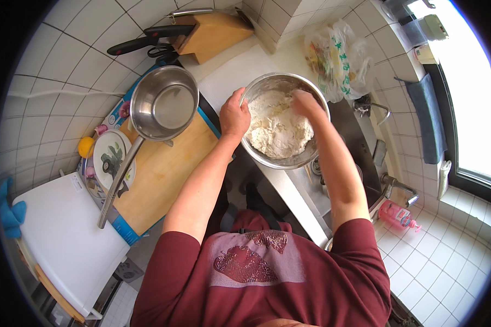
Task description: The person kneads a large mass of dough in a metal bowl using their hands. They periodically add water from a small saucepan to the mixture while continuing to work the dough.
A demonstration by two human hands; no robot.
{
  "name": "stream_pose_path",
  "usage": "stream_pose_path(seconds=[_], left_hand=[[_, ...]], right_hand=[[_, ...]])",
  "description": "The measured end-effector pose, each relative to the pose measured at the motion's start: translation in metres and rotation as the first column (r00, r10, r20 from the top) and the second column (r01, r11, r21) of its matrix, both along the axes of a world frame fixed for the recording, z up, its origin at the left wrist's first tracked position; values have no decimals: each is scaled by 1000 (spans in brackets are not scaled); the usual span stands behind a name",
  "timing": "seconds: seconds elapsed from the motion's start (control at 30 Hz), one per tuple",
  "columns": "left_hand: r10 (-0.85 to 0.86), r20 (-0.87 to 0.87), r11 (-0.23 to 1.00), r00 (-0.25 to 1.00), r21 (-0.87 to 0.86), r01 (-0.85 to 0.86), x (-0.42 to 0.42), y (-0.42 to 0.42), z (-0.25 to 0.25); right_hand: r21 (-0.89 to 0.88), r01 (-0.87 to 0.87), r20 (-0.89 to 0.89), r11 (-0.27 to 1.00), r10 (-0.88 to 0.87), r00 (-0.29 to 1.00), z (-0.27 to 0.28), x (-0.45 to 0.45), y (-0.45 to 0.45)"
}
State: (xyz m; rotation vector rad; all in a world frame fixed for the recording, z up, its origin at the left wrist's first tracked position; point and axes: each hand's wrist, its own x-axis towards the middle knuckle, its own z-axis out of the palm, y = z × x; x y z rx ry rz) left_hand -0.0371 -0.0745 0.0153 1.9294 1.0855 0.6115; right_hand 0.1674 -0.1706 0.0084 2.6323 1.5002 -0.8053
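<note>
A stainless steel mixing bowl (320,155) stands at the counter's edge, partly beside the sink. Inside it lies shaggy, lumpy dough (278,141) with loose white flour around it. My left hand (234,114) grips the bowl's left rim, thumb over the edge. Down in the bowl, at its upper right, my right hand (305,103) touches the floury mass. Motion blurs this hand, and its fingertips are hidden, so whether it grasps any dough is unclear.
A steel saucepan (149,122) rests on a wooden cutting board (163,175) to the left. Behind are a knife block (217,34) and a plastic bag (339,61). A lidded plate (102,149) sits far left. Right are a faucet (401,188) and a pink pump bottle (395,214).
</note>
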Motion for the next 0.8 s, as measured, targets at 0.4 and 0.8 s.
stream_pose_path(seconds=[0.4,0.8], left_hand=[[25,65,999,998,-35,-22,1,1,6],[23,71,998,997,-68,-18,3,0,2]], right_hand=[[-67,-455,-118,888,446,887,8,-134,8],[-47,86,72,995,-83,994,-27,-15,20]])
